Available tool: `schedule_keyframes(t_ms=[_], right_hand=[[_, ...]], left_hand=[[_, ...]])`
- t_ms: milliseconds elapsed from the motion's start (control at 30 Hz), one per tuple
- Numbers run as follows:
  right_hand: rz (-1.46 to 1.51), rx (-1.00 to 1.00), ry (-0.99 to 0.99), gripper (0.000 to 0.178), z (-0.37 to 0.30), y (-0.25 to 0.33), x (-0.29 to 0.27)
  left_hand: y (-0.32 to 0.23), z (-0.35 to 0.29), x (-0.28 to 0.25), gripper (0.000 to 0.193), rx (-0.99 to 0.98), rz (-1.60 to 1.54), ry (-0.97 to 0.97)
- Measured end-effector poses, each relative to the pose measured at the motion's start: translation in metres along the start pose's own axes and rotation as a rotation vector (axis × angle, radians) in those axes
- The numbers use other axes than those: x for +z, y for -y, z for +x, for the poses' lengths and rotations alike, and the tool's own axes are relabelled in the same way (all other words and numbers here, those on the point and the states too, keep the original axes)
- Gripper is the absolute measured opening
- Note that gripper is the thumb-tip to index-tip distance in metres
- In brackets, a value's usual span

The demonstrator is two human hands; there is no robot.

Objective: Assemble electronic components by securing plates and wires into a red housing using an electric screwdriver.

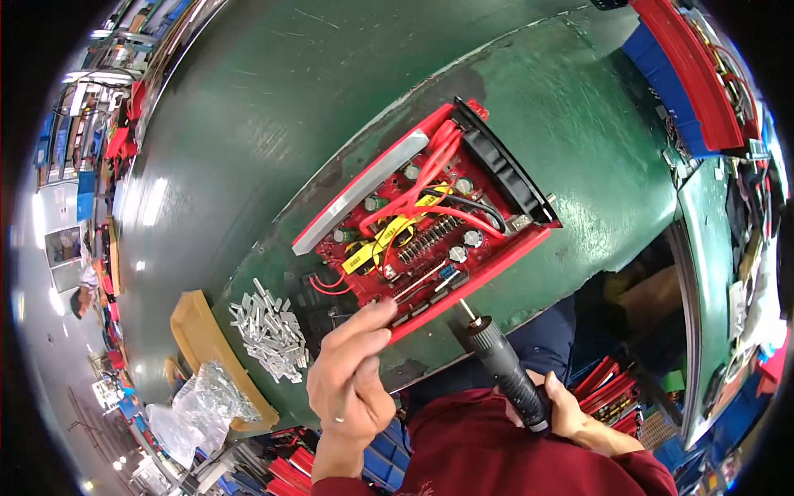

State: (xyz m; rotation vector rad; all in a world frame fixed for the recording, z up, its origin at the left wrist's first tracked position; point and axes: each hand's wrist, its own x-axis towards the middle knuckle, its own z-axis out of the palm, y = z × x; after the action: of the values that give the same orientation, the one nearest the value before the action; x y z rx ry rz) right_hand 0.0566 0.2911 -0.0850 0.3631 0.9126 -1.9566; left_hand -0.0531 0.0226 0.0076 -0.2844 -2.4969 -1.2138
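A red open-topped electronic device lies tilted on the green bench, with a red circuit board, yellow-wrapped parts, capacitors and red and black wires inside. A black end panel closes its far right side, and a silver metal bar runs along its far left wall. My left hand is at the near left corner, fingers curled, its fingertips against or just beside the casing. A small shiny bit shows at the palm. My right hand grips a black electric screwdriver, its bit pointing toward the device's near wall.
Left of the device lies a pile of small silver metal pieces. Beside it stand a yellow-brown tray and a clear plastic bag. Blue and red bins stand at the far right. Red parts lie below the bench edge.
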Motion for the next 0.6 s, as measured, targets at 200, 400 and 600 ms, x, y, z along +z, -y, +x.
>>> schedule_keyframes(t_ms=[200, 400, 600], right_hand=[[-0.225, -0.019, -0.107, 0.085, -0.007, 0.009, 0.015], [-0.292, -0.056, -0.113, 0.081, -0.009, 0.012, 0.016], [-0.463, -0.084, -0.27, 0.079, 0.005, 0.019, 0.017]], left_hand=[[0.002, 0.012, 0.015, 0.037, 0.22, 0.627, 0.437], [-0.014, 0.014, 0.025, 0.039, 0.149, 0.754, 0.514], [-0.01, 0.024, 0.022, 0.041, 0.142, 0.714, 0.599]])
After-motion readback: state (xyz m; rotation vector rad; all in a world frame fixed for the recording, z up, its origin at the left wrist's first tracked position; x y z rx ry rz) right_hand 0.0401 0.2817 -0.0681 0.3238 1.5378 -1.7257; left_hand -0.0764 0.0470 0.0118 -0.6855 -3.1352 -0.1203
